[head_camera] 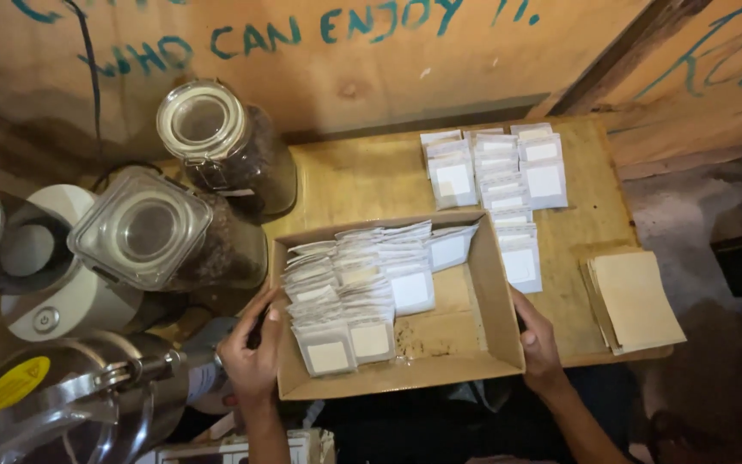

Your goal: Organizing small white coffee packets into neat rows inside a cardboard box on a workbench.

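Two bare hands and forearms seen. Left hand (252, 357): no sleeve, ring or watch seen. Right hand (538, 342): wrist and forearm likewise uncovered. Dark garment glimpsed between forearms.

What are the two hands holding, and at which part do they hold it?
Both hold the shallow cardboard box of white sachets: the left hand grips its left wall near the front corner, the right hand its right wall.

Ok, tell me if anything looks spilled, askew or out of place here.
Dark crumbs and stains speckle the bare floor of the cardboard box held by the left hand and right hand. The white sachets inside lean unevenly.
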